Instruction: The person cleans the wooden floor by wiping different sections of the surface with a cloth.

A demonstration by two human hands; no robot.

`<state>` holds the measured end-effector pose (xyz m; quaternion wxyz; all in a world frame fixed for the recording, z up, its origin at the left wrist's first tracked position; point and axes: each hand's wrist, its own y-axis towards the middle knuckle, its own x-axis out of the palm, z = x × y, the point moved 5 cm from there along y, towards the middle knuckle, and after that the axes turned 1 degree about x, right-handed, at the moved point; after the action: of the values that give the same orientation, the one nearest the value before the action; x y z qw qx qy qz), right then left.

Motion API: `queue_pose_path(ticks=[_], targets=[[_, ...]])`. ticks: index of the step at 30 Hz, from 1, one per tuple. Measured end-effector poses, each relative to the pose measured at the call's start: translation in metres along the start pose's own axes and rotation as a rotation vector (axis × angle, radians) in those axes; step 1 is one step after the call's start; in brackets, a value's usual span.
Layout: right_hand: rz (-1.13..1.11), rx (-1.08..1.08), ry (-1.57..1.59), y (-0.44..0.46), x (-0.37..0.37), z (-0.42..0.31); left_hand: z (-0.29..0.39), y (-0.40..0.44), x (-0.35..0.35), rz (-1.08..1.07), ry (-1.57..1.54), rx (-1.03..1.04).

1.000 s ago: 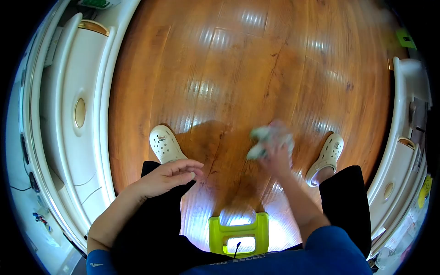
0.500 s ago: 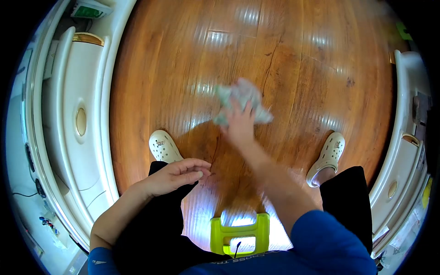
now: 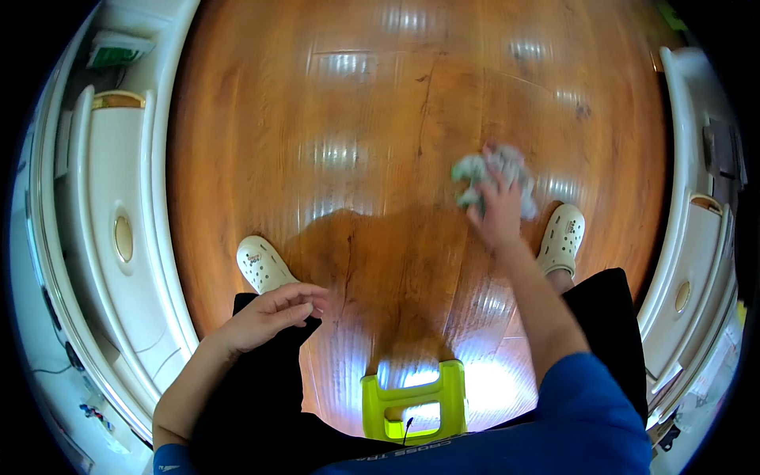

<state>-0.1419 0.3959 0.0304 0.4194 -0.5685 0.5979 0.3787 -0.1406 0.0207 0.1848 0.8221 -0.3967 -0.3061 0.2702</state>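
Observation:
My right hand (image 3: 500, 215) presses a crumpled cloth (image 3: 518, 174), pale with green and pink patches, against the wooden floor. The cloth is bunched ahead of and under my fingers, near the right shoe; both are a little blurred by motion. My left hand (image 3: 279, 315) rests by my left knee with its fingers loosely stretched and nothing in it. The wooden floor (image 3: 380, 142) is brown and glossy, with shiny streaks of reflected light.
Cream clogs are on my feet, the left one (image 3: 265, 264) and the right one (image 3: 564, 237) set wide apart. A lime-green plastic stool (image 3: 453, 396) is below me. White cabinets with drawers stand along the left side (image 3: 119, 174) and the right side (image 3: 673, 317).
My right hand has swept the cloth to the right across the floor, toward the right shoe. My left hand stays by the knee, and the view has shifted slightly.

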Motion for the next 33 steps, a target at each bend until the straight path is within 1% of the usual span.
queue_pose_path(ticks=[4,5,7,8,9,10,11,12,13,14,16,19,20,21,23,26,28,30,31,33], targets=[[0.113,-0.02,-0.06,0.11,-0.013,0.057,0.005,0.002,-0.001,0.019,-0.014,-0.019],[0.112,-0.022,-0.063,0.115,-0.012,0.058,0.006,0.004,-0.001,0.009,-0.015,-0.015],[0.129,0.057,-0.126,0.12,-0.008,0.061,0.008,0.006,0.002,-0.011,-0.024,-0.001],[0.14,0.08,-0.187,0.106,0.003,0.058,0.009,0.007,0.002,-0.013,-0.027,0.011],[0.147,0.148,-0.174,0.083,0.0,0.041,0.011,0.008,0.003,-0.018,-0.038,0.025],[0.22,0.104,-0.18,0.053,-0.001,0.026,0.012,0.008,0.004,-0.024,-0.05,0.034],[0.245,0.12,-0.174,0.022,0.002,0.013,0.013,0.008,0.004,-0.025,-0.053,0.04],[0.171,0.206,-0.059,-0.014,0.004,0.0,0.013,0.008,0.005,-0.026,-0.043,0.04],[0.05,0.294,-0.063,-0.056,0.013,-0.012,0.013,0.008,0.005,-0.028,-0.032,0.036],[-0.026,0.368,-0.064,-0.103,0.029,-0.019,0.012,0.008,0.005,-0.032,-0.032,0.032],[-0.138,0.383,0.024,-0.195,0.052,-0.032,0.007,0.006,0.005,-0.037,-0.004,0.008],[-0.2,0.379,-0.039,-0.214,0.049,-0.036,0.002,0.003,0.003,-0.024,0.002,-0.004],[-0.179,0.385,-0.038,-0.209,0.049,-0.027,0.003,0.002,0.002,-0.025,0.011,-0.011],[-0.12,0.391,-0.023,-0.183,0.041,-0.016,0.005,0.001,0.002,-0.003,0.007,-0.016],[0.043,0.376,0.011,-0.115,0.019,0.012,0.005,0.0,0.001,0.014,0.002,-0.021],[0.258,0.285,-0.093,-0.014,-0.004,0.061,0.004,0.001,0.0,0.015,-0.018,-0.029],[0.284,0.173,-0.121,0.049,-0.017,0.092,0.006,0.001,0.0,0.028,-0.007,-0.045],[0.246,0.173,-0.105,0.1,-0.014,0.124,0.01,0.001,0.0,0.032,-0.009,-0.037],[0.243,0.171,-0.108,0.102,-0.012,0.116,0.011,0.001,0.0,0.03,-0.011,-0.029],[0.291,0.354,-0.253,0.108,-0.007,0.095,0.01,0.003,0.002,0.014,-0.021,-0.024]])
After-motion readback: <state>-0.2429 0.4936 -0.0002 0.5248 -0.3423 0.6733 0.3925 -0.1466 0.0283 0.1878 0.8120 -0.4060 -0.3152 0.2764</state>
